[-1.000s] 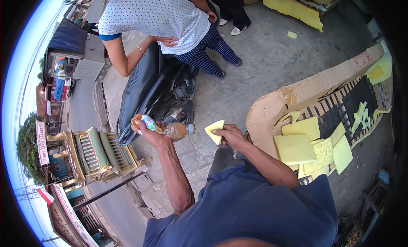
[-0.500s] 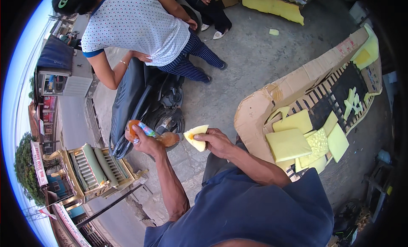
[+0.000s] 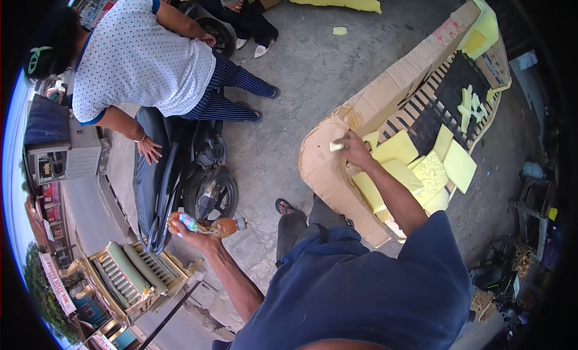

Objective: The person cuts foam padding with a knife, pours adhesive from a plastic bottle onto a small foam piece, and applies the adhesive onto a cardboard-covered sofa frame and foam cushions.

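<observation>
My left hand is closed around a clear plastic bottle with orange-brown liquid inside and a colourful label, its capped end pointing right. Over the rounded corner of a cardboard-covered sofa frame, my right hand pinches a small pale foam piece. Only part of that piece shows past the fingers. Several yellow foam pads lie piled on the frame below and to the right of this hand. Thin foam strips rest farther back on its black webbing.
A black motorbike stands at the left, a person in a dotted shirt leaning over it. Another person's legs show at the top. A foam scrap lies on the concrete floor. Wooden furniture stands by the road.
My right hand has moved right and away from the bottle, carrying the foam piece over the sofa frame. The view has shifted right. The person by the motorbike now reaches a hand over its seat.
</observation>
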`<action>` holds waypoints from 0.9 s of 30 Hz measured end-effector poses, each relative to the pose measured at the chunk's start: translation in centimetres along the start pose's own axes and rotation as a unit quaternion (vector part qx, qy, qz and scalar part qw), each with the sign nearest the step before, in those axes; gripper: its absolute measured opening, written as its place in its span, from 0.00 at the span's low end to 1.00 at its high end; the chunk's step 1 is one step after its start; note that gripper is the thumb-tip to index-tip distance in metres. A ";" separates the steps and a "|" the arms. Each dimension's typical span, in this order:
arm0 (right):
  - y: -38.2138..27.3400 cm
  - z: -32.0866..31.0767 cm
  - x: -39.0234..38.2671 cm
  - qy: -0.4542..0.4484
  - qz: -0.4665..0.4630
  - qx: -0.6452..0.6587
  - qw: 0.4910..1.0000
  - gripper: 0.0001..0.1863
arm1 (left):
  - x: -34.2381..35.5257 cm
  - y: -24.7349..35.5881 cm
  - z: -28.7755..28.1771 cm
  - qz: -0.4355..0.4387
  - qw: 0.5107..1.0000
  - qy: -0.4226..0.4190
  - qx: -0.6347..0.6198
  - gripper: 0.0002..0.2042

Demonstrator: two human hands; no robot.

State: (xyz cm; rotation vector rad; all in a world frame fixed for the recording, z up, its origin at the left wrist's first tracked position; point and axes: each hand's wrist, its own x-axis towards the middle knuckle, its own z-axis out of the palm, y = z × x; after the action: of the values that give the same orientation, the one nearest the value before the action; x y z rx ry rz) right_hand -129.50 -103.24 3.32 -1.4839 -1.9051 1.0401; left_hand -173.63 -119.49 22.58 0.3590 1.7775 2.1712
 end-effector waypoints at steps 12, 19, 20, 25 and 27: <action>-1.8 0.1 -5.5 -0.117 -0.108 -0.039 0.986 0.23 | 0.1 -0.4 -1.0 -0.071 0.997 0.006 -0.017 0.10; 6.4 0.3 -16.6 -0.282 -0.026 -0.122 0.951 0.25 | -0.4 -0.7 -0.6 -0.130 0.991 -0.026 -0.015 0.10; 4.9 -0.2 -15.8 -0.238 -0.076 -0.107 0.962 0.22 | -1.1 -0.4 0.2 -0.113 0.993 -0.023 -0.016 0.11; -7.6 1.2 -6.2 -0.039 -0.104 -0.036 0.993 0.16 | -1.8 -0.8 -0.9 -0.133 0.991 -0.026 -0.019 0.11; -8.2 2.1 -5.2 -0.007 -0.113 -0.036 0.993 0.16 | -2.1 -0.8 -0.5 -0.154 0.988 -0.014 -0.014 0.10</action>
State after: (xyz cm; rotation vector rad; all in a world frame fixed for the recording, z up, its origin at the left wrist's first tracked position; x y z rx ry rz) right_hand -134.33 -109.68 9.11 -1.2637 -2.0830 0.8897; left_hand -171.83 -120.58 21.70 0.0994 1.6599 1.9622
